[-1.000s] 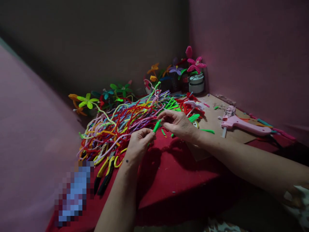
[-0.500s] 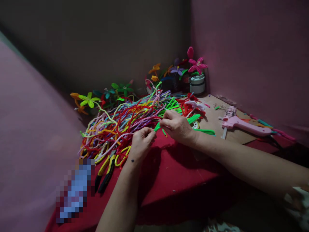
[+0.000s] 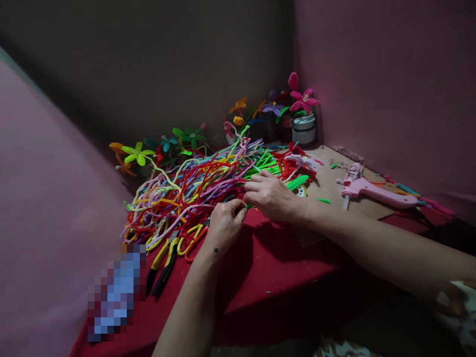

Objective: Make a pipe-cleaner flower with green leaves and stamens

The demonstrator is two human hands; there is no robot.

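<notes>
My left hand [image 3: 226,224] is closed, thumb and forefinger pinched at one end of a green pipe cleaner piece [image 3: 250,206]. Right beside it, my right hand [image 3: 270,196] has its fingers curled over the same piece. Only a sliver of green shows between the two hands; the rest is hidden by my fingers. A bright green looped leaf [image 3: 297,182] shows just beyond my right wrist, and a green tip [image 3: 324,201] sticks out past the forearm. Behind both hands spreads a tangled heap of coloured pipe cleaners [image 3: 193,181].
Yellow-and-black pliers [image 3: 163,265] and scissors with red-and-yellow handles [image 3: 193,240] lie left of my hands. A pink glue gun [image 3: 379,191] rests on a brown board [image 3: 330,173] at right. Pipe-cleaner flowers [image 3: 305,100] and a grey-white container [image 3: 304,130] stand at the back.
My left hand has shifted right, and the hands are closer together. My right-hand fingers have come down over the green piece, so less of it shows. The green tip by my forearm is more covered.
</notes>
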